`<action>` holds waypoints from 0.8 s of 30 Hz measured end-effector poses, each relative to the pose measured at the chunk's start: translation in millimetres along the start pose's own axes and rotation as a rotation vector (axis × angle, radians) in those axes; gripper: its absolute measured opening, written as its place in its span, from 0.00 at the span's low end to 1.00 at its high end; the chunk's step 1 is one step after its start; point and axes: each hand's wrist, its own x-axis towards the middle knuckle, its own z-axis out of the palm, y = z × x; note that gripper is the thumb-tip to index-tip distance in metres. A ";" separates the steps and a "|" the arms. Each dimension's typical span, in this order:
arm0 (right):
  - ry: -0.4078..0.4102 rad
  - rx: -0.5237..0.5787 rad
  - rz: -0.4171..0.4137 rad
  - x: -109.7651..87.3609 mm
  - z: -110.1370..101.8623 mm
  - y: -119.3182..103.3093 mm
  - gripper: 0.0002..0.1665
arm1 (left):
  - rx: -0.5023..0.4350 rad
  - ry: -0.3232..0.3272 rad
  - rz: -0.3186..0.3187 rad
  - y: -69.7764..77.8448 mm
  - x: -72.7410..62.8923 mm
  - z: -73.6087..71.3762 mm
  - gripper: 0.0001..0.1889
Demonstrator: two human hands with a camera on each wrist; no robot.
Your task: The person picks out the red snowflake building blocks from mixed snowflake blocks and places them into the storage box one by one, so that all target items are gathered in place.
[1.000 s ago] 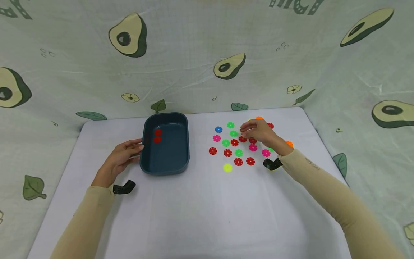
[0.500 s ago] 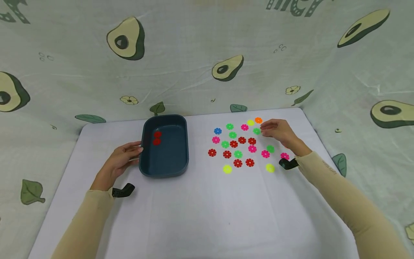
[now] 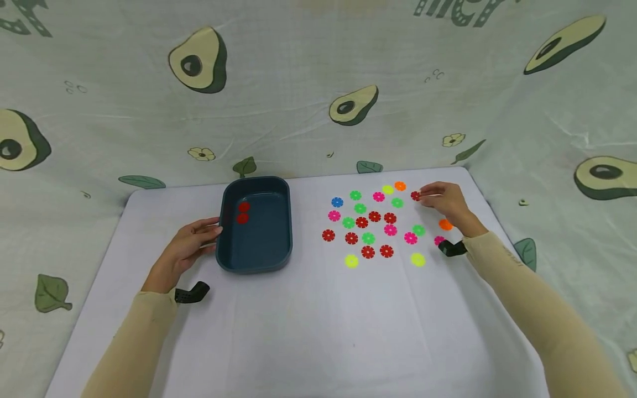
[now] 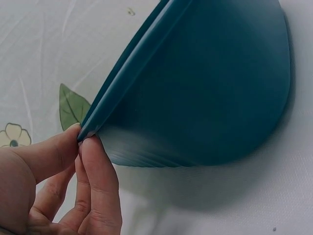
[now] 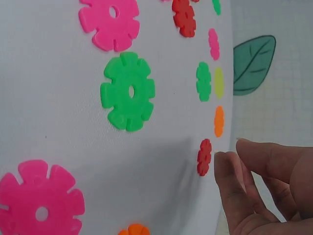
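My left hand point(image 3: 191, 246) pinches the left rim of a dark blue tray point(image 3: 254, 260) between thumb and fingers; the left wrist view shows the tray's rim point(image 4: 127, 73) in that pinch. Two red snowflake discs point(image 3: 243, 213) lie inside the tray. At the right, my right hand point(image 3: 445, 202) hovers beside a red snowflake disc point(image 3: 415, 195) near the table's back edge. In the right wrist view, thumb and forefinger are bent toward each other with a small gap, nothing between them. The red disc point(image 5: 204, 157) lies flat just beyond the fingertips, apart from them.
Several notched plastic discs in red, green, pink, yellow, orange and one blue disc point(image 3: 337, 202) are scattered over the right half of the white table point(image 3: 298, 331). An avocado-print cloth point(image 3: 278, 110) hangs behind and at the sides.
My right hand has moved rightward across the discs to the far red disc, uncovering discs it hid before. My left hand keeps its place on the tray.
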 end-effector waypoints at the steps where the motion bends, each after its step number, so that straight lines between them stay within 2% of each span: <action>1: 0.012 0.004 0.006 2.0 -0.3 1.5 0.25 | 0.003 0.000 0.001 0.2 -0.2 0.2 0.36; 6: 0.046 0.009 0.033 8.8 0.0 7.5 0.25 | -0.002 0.005 -0.007 1.3 -0.4 1.3 0.36; 18: 0.061 0.002 0.083 21.9 3.7 11.8 0.26 | -0.048 0.008 -0.001 1.5 -0.4 0.3 0.35; 24: 0.082 -0.023 0.091 28.1 7.5 12.3 0.26 | -0.031 0.010 -0.004 1.5 0.2 0.2 0.35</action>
